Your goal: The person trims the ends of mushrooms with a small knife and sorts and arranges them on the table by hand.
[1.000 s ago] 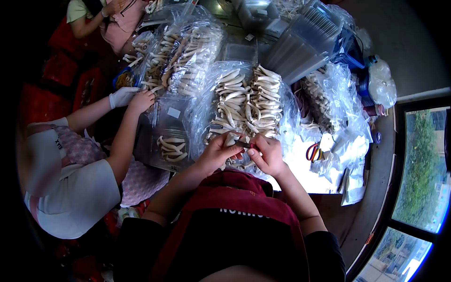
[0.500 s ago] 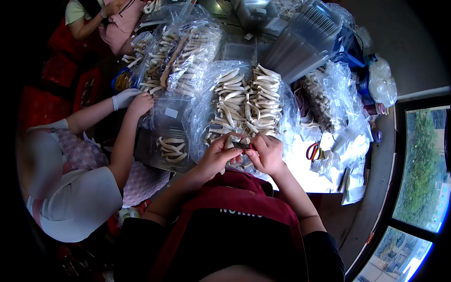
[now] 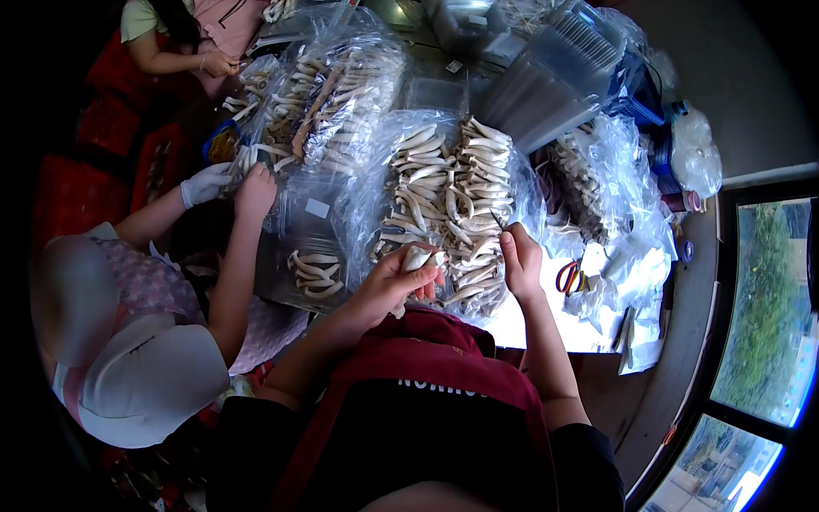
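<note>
- Far left of the frame: red crates [image 3: 107, 128] stand behind a co-worker in a pale cap, whose gloved hand [image 3: 205, 185] and bare hand [image 3: 254, 194] are at some pale mushrooms.
- Upper left: another person's hand [image 3: 220, 64] is near the table edge.
- Left of centre: a clear bag [image 3: 363, 85] covers rows of mushrooms; below it, a few loose mushrooms [image 3: 316, 271] lie on a dark, flat surface.
- Centre: the left hand [image 3: 392, 283] is closed around held mushrooms [image 3: 416, 258], their pale ends showing above the fingers, just above the maroon apron [image 3: 426, 354].
- Centre, beyond the hands: a large pile of mushrooms [image 3: 452, 183] lies on spread plastic.
- Right of centre: the right hand [image 3: 521, 258] grips a small, thin dark tool [image 3: 497, 220], tip over the pile's edge, apart from the left hand.
- Upper right of centre: stacked clear trays [image 3: 546, 85] lean at a slant.
- Right: scissors [image 3: 569, 277] lie beside crumpled plastic [image 3: 627, 247].
</note>
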A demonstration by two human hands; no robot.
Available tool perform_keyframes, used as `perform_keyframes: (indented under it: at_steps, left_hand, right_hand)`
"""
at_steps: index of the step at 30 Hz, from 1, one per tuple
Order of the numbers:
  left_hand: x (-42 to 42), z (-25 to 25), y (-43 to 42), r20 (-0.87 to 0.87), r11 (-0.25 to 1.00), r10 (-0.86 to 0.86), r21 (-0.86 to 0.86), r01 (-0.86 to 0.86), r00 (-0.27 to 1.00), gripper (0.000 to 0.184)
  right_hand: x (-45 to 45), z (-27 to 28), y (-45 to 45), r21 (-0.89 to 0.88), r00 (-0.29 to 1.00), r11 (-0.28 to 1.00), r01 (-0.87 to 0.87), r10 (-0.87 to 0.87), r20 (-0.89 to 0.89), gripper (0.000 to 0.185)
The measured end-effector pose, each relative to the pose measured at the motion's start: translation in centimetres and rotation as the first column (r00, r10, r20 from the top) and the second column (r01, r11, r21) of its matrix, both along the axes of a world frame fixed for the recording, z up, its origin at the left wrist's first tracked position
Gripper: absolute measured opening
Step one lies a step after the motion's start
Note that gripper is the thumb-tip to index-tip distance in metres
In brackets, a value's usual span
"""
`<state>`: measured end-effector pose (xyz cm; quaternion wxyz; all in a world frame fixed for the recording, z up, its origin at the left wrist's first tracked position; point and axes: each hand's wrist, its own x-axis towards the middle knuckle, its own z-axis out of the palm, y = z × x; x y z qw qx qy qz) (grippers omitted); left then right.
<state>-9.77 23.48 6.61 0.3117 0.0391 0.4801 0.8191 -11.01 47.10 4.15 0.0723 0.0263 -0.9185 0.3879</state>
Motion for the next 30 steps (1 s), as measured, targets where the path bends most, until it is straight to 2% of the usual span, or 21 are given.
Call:
perform_keyframes:
  at_steps: [3,4,6,7,9,10,12,13,17,19,20,22,23,24,26,30]
  left_hand:
    - [-0.1,-0.5,0.2,0.017,0.999,-0.035,0.026,0.035,0.999,0.021]
    - [0.0,-0.5,0.3,0.018,0.999,-0.038,0.027,0.037,0.999,0.021]
    - [0.1,-0.4,0.4,0.067,0.999,-0.033,0.039,0.03,0.997,0.024]
    - [0.2,-0.5,0.4,0.067,0.999,-0.032,0.036,0.03,0.997,0.024]
    - [0.3,-0.7,0.5,0.036,0.998,0.012,-0.06,-0.009,0.999,0.025]
    - [0.4,-0.8,0.6,0.035,0.998,0.012,-0.061,-0.01,0.999,0.025]
    - [0.5,-1.0,0.8,-0.139,0.985,0.109,-0.12,-0.126,0.984,0.026]
    - [0.6,-0.9,0.7,-0.157,0.981,0.103,-0.148,-0.127,0.982,0.024]
    - [0.7,-0.8,0.7,-0.213,0.98,0.141,-0.107,-0.166,0.967,0.024]
    - [0.8,-0.4,0.9,-0.199,0.976,0.188,-0.075,-0.206,0.962,0.024]
    - [0.9,-0.3,1.0,-0.184,0.968,0.234,-0.044,-0.246,0.954,0.023]
    - [0.9,-0.4,1.0,-0.223,0.964,0.242,-0.057,-0.261,0.944,0.021]
    - [0.9,-0.4,1.1,-0.262,0.959,0.248,-0.07,-0.275,0.933,0.02]
    - [0.8,-0.3,1.1,-0.262,0.959,0.247,-0.069,-0.274,0.933,0.02]
    - [0.8,0.0,1.1,-0.408,0.943,0.214,-0.151,-0.297,0.888,0.017]
    - [0.8,0.3,1.2,-0.396,0.948,0.215,-0.134,-0.288,0.893,0.017]
  right_hand:
    - [0.8,-0.3,-1.3,-0.356,0.981,0.923,-0.143,0.181,0.076,0.029]
    - [1.0,0.6,-2.2,-0.403,0.969,0.891,-0.21,0.245,0.036,0.027]
    - [1.4,2.4,-3.6,-0.463,0.941,0.865,-0.194,0.297,0.161,0.024]
    - [1.5,3.0,-4.4,-0.465,0.941,0.864,-0.195,0.298,0.16,0.024]
    - [1.6,3.8,-5.5,-0.645,0.952,0.738,-0.198,0.3,0.051,0.022]
    - [1.6,3.9,-5.6,-0.646,0.952,0.737,-0.199,0.301,0.05,0.022]
    - [1.5,3.8,-5.5,-0.517,0.947,0.822,-0.238,0.316,0.066,0.022]
    - [1.6,3.6,-5.5,-0.456,0.94,0.847,-0.274,0.335,0.057,0.025]
    - [1.7,4.5,-5.8,-0.447,0.95,0.86,-0.248,0.305,0.06,0.023]
    - [1.9,4.2,-5.4,-0.438,0.95,0.847,-0.302,0.306,-0.064,0.023]
    - [1.9,4.0,-5.3,-0.436,0.95,0.847,-0.303,0.306,-0.064,0.023]
    - [2.1,3.7,-5.2,-0.296,0.928,0.88,-0.372,0.358,-0.102,0.028]
    - [2.2,3.9,-5.5,-0.255,0.937,0.901,-0.35,0.34,-0.084,0.031]
    - [2.2,4.0,-5.6,-0.254,0.937,0.902,-0.35,0.34,-0.084,0.031]
    - [2.3,4.0,-5.9,-0.202,0.946,0.924,-0.323,0.314,-0.078,0.032]
    - [2.3,4.4,-6.2,-0.171,0.948,0.933,-0.317,0.306,-0.089,0.033]
